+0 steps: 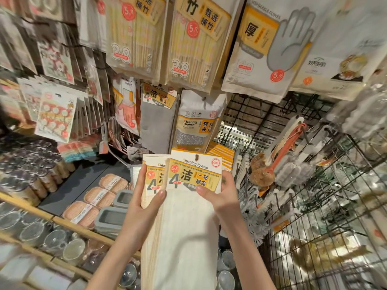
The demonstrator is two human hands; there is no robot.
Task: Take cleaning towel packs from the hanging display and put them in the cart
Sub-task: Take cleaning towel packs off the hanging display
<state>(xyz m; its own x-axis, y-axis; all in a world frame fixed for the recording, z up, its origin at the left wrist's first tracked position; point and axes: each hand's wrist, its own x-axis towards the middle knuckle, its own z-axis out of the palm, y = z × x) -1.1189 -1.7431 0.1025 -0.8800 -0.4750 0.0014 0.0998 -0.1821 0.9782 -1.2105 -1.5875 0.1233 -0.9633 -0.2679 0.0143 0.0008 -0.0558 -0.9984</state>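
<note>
A: Right, where are the towel packs?

B: Both are in the person's hands, low in the middle of the view. The front white cleaning-towel pack with the yellow "Cleaning towels" header card (194,174) overlaps a second white towel pack with the same yellow card (154,174) just behind it on the left. Their pale cloths hang down between the forearms.

A: And the grip on each side?

B: The left hand (144,197) curls round the left edge of the rear pack, thumb pressed on the front near the card's lower edge. The right hand (224,193) pinches the right side of the front pack, thumb on the cloth just under the card, fingers behind.

A: Are they off the hook?

B: I cannot tell; the hole at the top of the front card shows, but no hook is plainly through it.

A: What surrounds them?

B: Just above hang a grey cloth pack with a yellow label (158,120) and a white cleaning-sponge bag (199,122). Higher up are bamboo chopstick packs (188,42) and a disposable-glove bag with a grey hand print (270,47). A black wire grid rack (314,216) stands to the right, holding brushes (270,166). Lower left, a shelf carries tan sponges in wrappers (100,195).
</note>
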